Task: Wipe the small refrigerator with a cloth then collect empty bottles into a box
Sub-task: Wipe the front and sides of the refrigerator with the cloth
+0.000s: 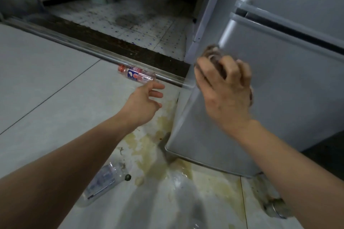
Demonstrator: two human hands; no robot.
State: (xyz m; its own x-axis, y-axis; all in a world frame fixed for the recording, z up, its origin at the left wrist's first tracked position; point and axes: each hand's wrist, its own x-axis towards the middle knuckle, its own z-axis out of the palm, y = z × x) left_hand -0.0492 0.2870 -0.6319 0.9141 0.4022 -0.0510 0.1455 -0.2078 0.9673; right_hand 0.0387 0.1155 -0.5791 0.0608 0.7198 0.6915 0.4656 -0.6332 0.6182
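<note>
Your right hand [224,89] bunches the cloth [212,51] against the refrigerator [270,98] door edge. Left hand [145,102] hangs open, empty; the red-capped bottle [136,75], probably empty, lies just beyond its fingertips and may roll if nudged.

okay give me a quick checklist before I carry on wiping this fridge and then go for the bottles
1. Cloth in hand: ok, the right hand has its grip closed on it.
2. Cloth against the refrigerator: ok, it presses on the lower door near the left edge.
3. Left hand free: ok, open and holding nothing.
4. Bottles located: ok, a red-labelled bottle lies by the door track, and a clear bottle lies on the floor nearer you.
5. Floor safe: not ok, a yellowish spill spreads at the refrigerator's base.
6. Box for bottles: cannot tell, none in view.
</note>
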